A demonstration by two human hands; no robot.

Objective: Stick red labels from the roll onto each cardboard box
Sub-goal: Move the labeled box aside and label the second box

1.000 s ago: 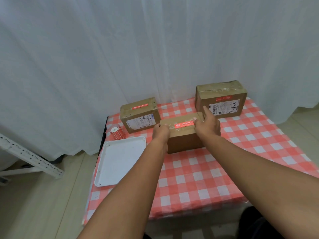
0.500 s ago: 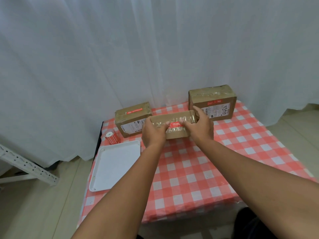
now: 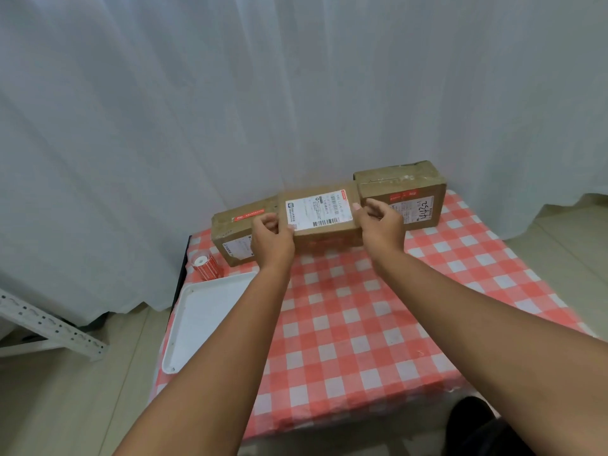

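Home room (white curtain [image 3: 296, 93], checkered tablecloth [image 3: 345, 324]).

Two bare forearms reach in from the lower edge of the frame, no sleeves, watch, bracelet or rings visible on either; the left hand [image 3: 271, 240] and right hand [image 3: 381, 225] are ungloved, nails short and unpainted, with a dark garment showing at the bottom right corner

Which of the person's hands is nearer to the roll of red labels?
Left. The left hand grips the left end of the middle box, just up and right of the roll of red labels. The right hand grips the box's far end, farther away.
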